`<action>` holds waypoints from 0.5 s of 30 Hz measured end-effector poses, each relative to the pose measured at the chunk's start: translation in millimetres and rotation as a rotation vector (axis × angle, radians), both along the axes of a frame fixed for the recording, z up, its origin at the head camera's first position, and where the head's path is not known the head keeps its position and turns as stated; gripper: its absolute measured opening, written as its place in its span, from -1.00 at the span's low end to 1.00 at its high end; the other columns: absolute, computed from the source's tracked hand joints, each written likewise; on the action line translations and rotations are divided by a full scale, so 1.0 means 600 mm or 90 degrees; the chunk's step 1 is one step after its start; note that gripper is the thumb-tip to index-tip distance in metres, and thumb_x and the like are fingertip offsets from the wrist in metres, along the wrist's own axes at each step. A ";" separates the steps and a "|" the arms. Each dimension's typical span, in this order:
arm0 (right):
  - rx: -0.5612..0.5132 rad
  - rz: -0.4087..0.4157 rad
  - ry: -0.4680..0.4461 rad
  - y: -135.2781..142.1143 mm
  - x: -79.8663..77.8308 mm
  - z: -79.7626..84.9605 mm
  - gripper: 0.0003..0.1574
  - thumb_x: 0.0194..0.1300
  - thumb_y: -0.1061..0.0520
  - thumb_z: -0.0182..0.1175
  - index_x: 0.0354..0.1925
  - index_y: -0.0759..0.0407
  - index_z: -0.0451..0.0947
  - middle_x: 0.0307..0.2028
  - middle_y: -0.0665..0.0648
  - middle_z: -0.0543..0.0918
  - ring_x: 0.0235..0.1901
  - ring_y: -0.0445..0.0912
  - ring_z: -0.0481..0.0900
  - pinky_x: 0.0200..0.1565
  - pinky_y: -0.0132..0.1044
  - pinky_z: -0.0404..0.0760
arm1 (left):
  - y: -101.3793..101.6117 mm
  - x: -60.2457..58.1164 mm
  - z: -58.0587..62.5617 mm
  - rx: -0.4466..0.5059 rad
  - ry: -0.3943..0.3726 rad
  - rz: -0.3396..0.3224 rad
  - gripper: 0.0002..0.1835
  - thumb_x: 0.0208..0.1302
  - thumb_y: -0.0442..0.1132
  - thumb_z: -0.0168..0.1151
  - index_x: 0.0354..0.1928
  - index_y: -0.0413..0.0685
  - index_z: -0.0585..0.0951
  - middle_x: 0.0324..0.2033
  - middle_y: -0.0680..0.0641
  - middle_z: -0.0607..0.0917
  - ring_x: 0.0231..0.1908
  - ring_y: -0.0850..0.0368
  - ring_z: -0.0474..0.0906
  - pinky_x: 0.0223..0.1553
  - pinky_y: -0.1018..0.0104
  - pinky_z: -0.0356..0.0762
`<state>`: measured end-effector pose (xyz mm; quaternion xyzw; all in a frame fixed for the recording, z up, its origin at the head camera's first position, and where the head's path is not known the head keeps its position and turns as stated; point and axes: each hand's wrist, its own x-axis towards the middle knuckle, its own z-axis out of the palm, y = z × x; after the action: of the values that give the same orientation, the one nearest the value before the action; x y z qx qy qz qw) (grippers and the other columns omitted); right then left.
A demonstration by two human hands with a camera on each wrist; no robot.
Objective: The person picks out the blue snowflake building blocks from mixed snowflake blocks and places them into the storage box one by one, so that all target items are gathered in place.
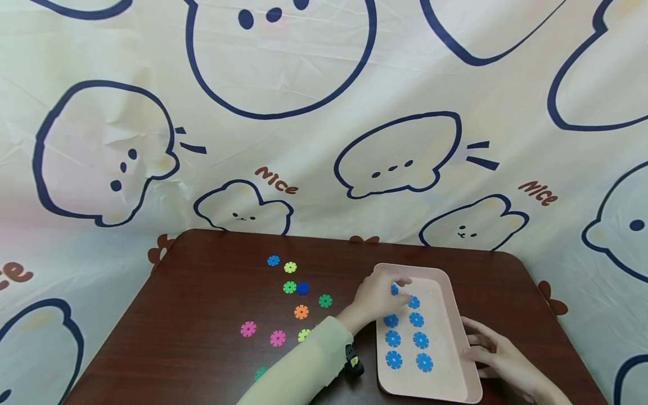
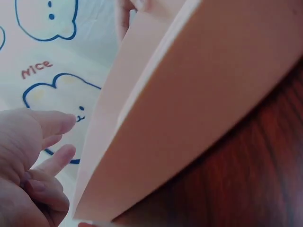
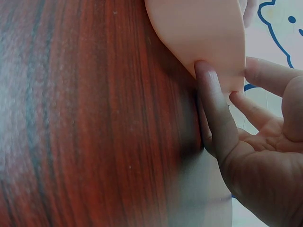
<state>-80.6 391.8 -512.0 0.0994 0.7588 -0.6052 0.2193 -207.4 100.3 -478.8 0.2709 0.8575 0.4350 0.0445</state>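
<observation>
My left hand (image 1: 379, 295) reaches over the far left part of a pink tray (image 1: 448, 337). Its thumb and fingers are spread apart, with nothing between them in the left wrist view. Two columns of blue snowflake-shaped plastic discs lie in the tray. One blue disc (image 1: 394, 289) shows between the left thumb and fingers; another blue disc (image 1: 414, 302) is right at the thumb tip. At the tray's right side, my right hand (image 1: 493, 351) rests its fingertips against the outer wall and rim, as the right wrist view shows up close.
Left of the tray, loose discs are scattered on the dark wooden table (image 1: 177, 337), among them an orange disc (image 1: 301, 311), a pink disc (image 1: 277, 338) and a dark blue disc (image 1: 302, 288). A printed cloth (image 1: 314, 146) hangs behind the table's far edge.
</observation>
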 end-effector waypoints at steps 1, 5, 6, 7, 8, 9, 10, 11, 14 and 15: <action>0.002 -0.002 -0.001 0.000 0.000 0.000 0.09 0.51 0.08 0.25 0.63 0.33 -0.20 0.07 0.27 0.62 -0.01 0.15 0.70 -0.06 0.12 0.71 | -0.006 -0.002 0.001 -0.001 0.008 0.000 -0.67 0.32 -0.12 0.48 0.12 0.14 0.76 -0.01 0.12 0.74 -0.14 0.18 0.72 -0.23 0.40 0.61; 0.010 -0.007 -0.003 -0.001 0.000 0.000 0.10 0.50 0.06 0.27 0.64 0.33 -0.20 0.06 0.27 0.62 -0.02 0.14 0.70 -0.06 0.12 0.71 | -0.030 -0.010 0.007 -0.014 0.024 0.011 -0.64 0.35 -0.06 0.45 0.15 0.16 0.74 0.00 0.14 0.73 0.00 0.13 0.68 -0.11 0.31 0.62; 0.010 -0.007 -0.004 -0.001 0.000 0.000 0.10 0.50 0.06 0.27 0.64 0.33 -0.20 0.06 0.27 0.62 -0.02 0.14 0.70 -0.06 0.12 0.71 | -0.037 -0.013 0.008 -0.012 0.024 0.013 -0.63 0.35 -0.05 0.45 0.17 0.16 0.74 0.00 0.13 0.73 -0.02 0.12 0.68 -0.14 0.31 0.61; 0.012 -0.008 -0.004 -0.002 0.000 0.000 0.10 0.50 0.06 0.27 0.64 0.33 -0.19 0.06 0.27 0.62 -0.02 0.14 0.71 -0.06 0.12 0.71 | -0.044 -0.016 0.009 -0.011 0.023 0.016 -0.62 0.35 -0.05 0.45 0.18 0.15 0.73 0.00 0.12 0.73 -0.07 0.13 0.67 -0.20 0.32 0.61; 0.012 -0.009 -0.005 -0.002 0.000 0.000 0.10 0.50 0.06 0.27 0.63 0.33 -0.19 0.06 0.27 0.62 -0.02 0.14 0.71 -0.06 0.12 0.71 | -0.051 -0.019 0.011 -0.013 0.023 0.020 -0.61 0.35 -0.04 0.44 0.19 0.17 0.73 -0.01 0.12 0.73 -0.13 0.13 0.66 -0.26 0.31 0.60; 0.011 -0.009 -0.006 -0.002 -0.001 0.000 0.10 0.50 0.07 0.26 0.63 0.33 -0.20 0.06 0.27 0.62 -0.02 0.14 0.70 -0.06 0.12 0.71 | -0.059 -0.022 0.012 -0.012 0.022 0.023 -0.61 0.35 -0.03 0.44 0.20 0.17 0.73 0.00 0.10 0.73 -0.15 0.12 0.65 -0.30 0.31 0.58; 0.011 -0.008 -0.005 -0.002 0.000 0.000 0.10 0.51 0.07 0.26 0.63 0.33 -0.20 0.07 0.27 0.62 -0.02 0.14 0.70 -0.06 0.12 0.71 | -0.067 -0.026 0.013 -0.013 0.024 0.028 -0.60 0.35 -0.03 0.44 0.20 0.17 0.73 0.01 0.09 0.73 -0.15 0.12 0.65 -0.31 0.31 0.57; 0.012 -0.008 -0.005 -0.002 0.000 0.000 0.09 0.51 0.07 0.26 0.63 0.33 -0.20 0.07 0.27 0.62 -0.02 0.14 0.70 -0.06 0.12 0.71 | -0.075 -0.030 0.014 -0.010 0.026 0.031 -0.61 0.35 -0.04 0.44 0.20 0.15 0.73 0.01 0.06 0.73 -0.15 0.10 0.65 -0.31 0.30 0.57; 0.009 -0.007 -0.005 -0.003 -0.001 0.001 0.09 0.52 0.07 0.25 0.63 0.34 -0.21 0.07 0.27 0.62 -0.01 0.14 0.70 -0.06 0.12 0.71 | -0.098 -0.043 0.016 -0.018 0.037 0.053 -0.62 0.37 -0.01 0.42 0.18 0.13 0.73 0.03 0.04 0.73 -0.06 0.09 0.66 -0.18 0.22 0.62; 0.008 -0.007 -0.006 -0.003 -0.001 0.001 0.09 0.52 0.07 0.25 0.63 0.34 -0.21 0.07 0.27 0.62 -0.01 0.14 0.70 -0.06 0.12 0.71 | -0.106 -0.047 0.017 -0.016 0.037 0.062 -0.62 0.37 -0.02 0.42 0.18 0.11 0.73 0.03 0.04 0.73 0.01 0.07 0.65 -0.10 0.18 0.62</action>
<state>-81.0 390.1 -511.5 0.1076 0.7611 -0.6011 0.2188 -235.8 36.8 -468.5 0.2406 0.8762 0.4176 0.0018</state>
